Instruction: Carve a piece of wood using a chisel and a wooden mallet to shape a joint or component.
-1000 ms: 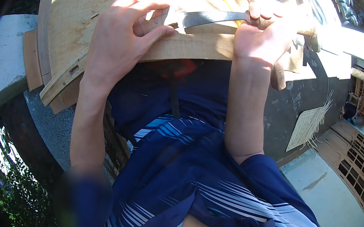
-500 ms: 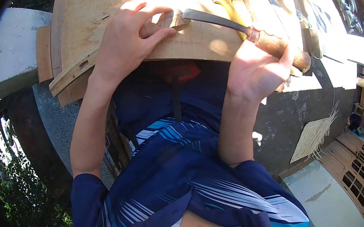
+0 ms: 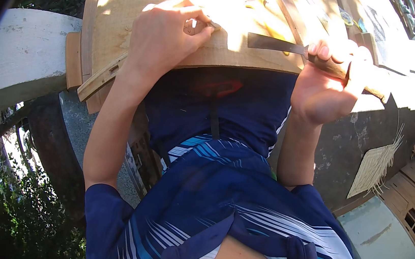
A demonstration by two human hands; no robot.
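While left hand [image 3: 164,40] presses flat on wooden board [image 3: 128,13], fingers curled, gripping nothing, right hand [image 3: 331,79] stays out of contact with board, fist closed round wooden handle of chisel [image 3: 298,50]; dark blade points left above board's near edge.

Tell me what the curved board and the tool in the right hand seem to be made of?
The curved board looks like bare, unfinished wood: pale tan, with visible grain and raw cut edges. The tool's blade looks like metal, dark grey, flat and dull rather than polished. Its handle, gripped by the right hand, seems to be smooth brown wood, though glare hides detail.
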